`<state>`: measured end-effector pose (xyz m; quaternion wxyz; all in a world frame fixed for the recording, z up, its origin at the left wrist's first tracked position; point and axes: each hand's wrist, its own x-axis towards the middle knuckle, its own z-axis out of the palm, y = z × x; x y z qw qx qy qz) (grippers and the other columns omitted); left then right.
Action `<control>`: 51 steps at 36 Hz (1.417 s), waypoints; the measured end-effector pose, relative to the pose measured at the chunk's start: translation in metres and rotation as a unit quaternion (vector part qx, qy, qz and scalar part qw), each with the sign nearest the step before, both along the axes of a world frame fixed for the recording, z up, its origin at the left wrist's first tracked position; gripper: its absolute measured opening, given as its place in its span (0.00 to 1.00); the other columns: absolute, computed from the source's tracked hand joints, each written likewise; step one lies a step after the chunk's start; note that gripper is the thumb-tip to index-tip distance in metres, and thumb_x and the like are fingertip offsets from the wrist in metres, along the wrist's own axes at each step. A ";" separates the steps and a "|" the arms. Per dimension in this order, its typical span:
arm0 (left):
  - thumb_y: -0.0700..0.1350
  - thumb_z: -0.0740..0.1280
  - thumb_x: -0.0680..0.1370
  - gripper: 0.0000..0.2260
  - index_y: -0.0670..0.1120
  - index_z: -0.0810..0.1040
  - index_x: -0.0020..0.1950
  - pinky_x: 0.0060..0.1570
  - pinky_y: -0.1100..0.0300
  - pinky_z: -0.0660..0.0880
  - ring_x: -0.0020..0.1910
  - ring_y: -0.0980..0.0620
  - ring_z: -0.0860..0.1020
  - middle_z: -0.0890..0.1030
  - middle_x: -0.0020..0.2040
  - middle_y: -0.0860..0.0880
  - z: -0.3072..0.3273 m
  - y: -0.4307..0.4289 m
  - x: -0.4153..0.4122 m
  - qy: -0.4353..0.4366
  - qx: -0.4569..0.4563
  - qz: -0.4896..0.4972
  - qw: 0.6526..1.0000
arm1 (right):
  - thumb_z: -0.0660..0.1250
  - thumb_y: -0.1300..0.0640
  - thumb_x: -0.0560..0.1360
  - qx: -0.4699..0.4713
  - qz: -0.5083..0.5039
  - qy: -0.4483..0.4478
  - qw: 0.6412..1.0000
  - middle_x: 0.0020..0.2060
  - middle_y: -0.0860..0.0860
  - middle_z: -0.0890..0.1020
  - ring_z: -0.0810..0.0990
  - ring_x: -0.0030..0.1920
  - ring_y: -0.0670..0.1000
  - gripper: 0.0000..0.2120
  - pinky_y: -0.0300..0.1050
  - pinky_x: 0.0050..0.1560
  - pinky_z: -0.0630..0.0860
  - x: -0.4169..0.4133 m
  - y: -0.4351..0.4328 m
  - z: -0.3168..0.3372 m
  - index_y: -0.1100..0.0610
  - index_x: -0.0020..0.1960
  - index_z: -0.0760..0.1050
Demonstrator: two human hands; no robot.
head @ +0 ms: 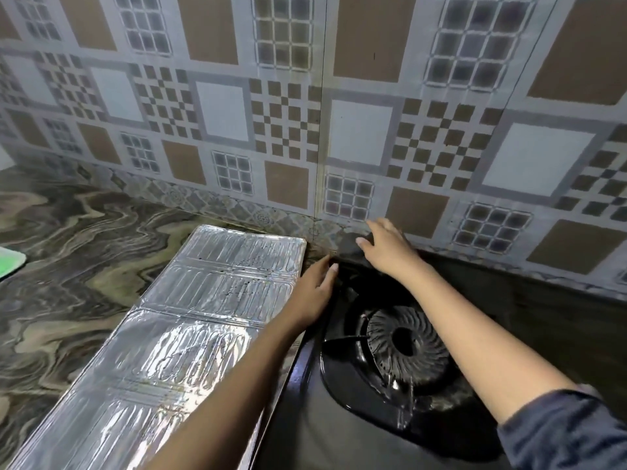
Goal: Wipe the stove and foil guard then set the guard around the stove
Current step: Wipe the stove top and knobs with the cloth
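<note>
Presses dark grey cloth (349, 247) onto back left corner of black gas stove (339, 435) with right hand (386, 249), fingers flat. Rests left hand (315, 293) on stove's left edge; cannot tell the grip. Leaves embossed silver foil guard (190, 317) flat on marbled counter (84, 249), just beside that edge. Risks creasing or shoving the thin guard with left forearm (244, 385) hanging above it.

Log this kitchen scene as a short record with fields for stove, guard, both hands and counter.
stove: black, burner bare
foil guard: lying flat on the counter, left of the stove, not yet set around it
left hand: rests on the stove's left edge, near the far corner
right hand: on a dark cloth at the stove's far left corner; grip unclear
counter: marbled, green item at left edge
</note>
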<state>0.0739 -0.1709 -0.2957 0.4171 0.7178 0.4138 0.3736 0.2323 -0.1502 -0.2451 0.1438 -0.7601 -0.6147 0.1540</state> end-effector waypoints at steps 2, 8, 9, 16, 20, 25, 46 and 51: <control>0.45 0.55 0.82 0.16 0.46 0.69 0.69 0.49 0.77 0.63 0.60 0.62 0.68 0.72 0.59 0.57 -0.005 0.001 0.000 -0.009 -0.038 -0.004 0.999 | 0.51 0.41 0.79 -0.079 -0.017 -0.010 0.997 0.77 0.54 0.45 0.44 0.76 0.57 0.32 0.56 0.74 0.49 -0.007 0.000 -0.001 0.54 0.76 0.45; 0.49 0.53 0.82 0.17 0.51 0.65 0.71 0.63 0.65 0.60 0.66 0.61 0.66 0.70 0.64 0.58 -0.014 0.008 0.000 -0.038 -0.114 -0.043 0.992 | 0.47 0.33 0.76 -0.169 0.009 -0.039 0.985 0.76 0.55 0.39 0.37 0.76 0.55 0.39 0.55 0.74 0.39 -0.010 0.014 -0.011 0.55 0.76 0.37; 0.49 0.53 0.82 0.17 0.51 0.65 0.71 0.64 0.65 0.60 0.66 0.61 0.66 0.70 0.65 0.58 -0.015 0.008 0.000 -0.042 -0.122 -0.048 0.991 | 0.47 0.34 0.76 -0.167 0.024 -0.046 0.985 0.76 0.55 0.39 0.37 0.76 0.55 0.39 0.54 0.74 0.39 -0.009 0.016 -0.012 0.55 0.76 0.37; 0.48 0.54 0.82 0.19 0.49 0.62 0.73 0.68 0.63 0.58 0.68 0.59 0.64 0.68 0.68 0.55 -0.020 0.012 0.001 -0.051 -0.126 -0.060 0.989 | 0.49 0.38 0.78 -0.098 0.117 -0.071 0.986 0.77 0.49 0.43 0.40 0.76 0.49 0.34 0.49 0.74 0.39 -0.002 0.024 -0.018 0.52 0.76 0.41; 0.51 0.55 0.78 0.24 0.47 0.61 0.73 0.71 0.60 0.57 0.70 0.57 0.64 0.67 0.71 0.51 -0.020 0.013 0.000 -0.050 -0.122 -0.060 0.989 | 0.48 0.39 0.79 -0.098 0.143 -0.063 0.983 0.77 0.48 0.42 0.39 0.76 0.47 0.32 0.48 0.75 0.39 0.004 0.029 -0.016 0.51 0.76 0.41; 0.47 0.55 0.80 0.22 0.45 0.59 0.74 0.71 0.60 0.56 0.72 0.55 0.62 0.65 0.70 0.53 -0.019 0.015 0.000 -0.049 -0.116 -0.080 0.989 | 0.47 0.41 0.80 -0.141 0.079 -0.077 0.984 0.76 0.51 0.37 0.34 0.75 0.51 0.33 0.54 0.74 0.36 -0.009 0.035 -0.013 0.53 0.76 0.36; 0.40 0.53 0.82 0.21 0.43 0.54 0.75 0.66 0.67 0.57 0.68 0.58 0.61 0.63 0.73 0.48 -0.016 0.039 0.013 -0.046 -0.096 -0.113 0.988 | 0.49 0.39 0.79 -0.150 0.103 -0.042 0.982 0.76 0.45 0.42 0.42 0.76 0.49 0.30 0.51 0.74 0.42 0.029 0.031 -0.013 0.44 0.75 0.39; 0.37 0.53 0.81 0.19 0.41 0.60 0.73 0.55 0.74 0.60 0.63 0.58 0.65 0.67 0.63 0.53 -0.010 0.050 0.022 -0.025 -0.064 -0.113 0.991 | 0.50 0.39 0.78 -0.167 0.089 -0.019 0.982 0.77 0.45 0.45 0.44 0.76 0.50 0.30 0.54 0.74 0.46 0.046 0.024 -0.010 0.42 0.75 0.41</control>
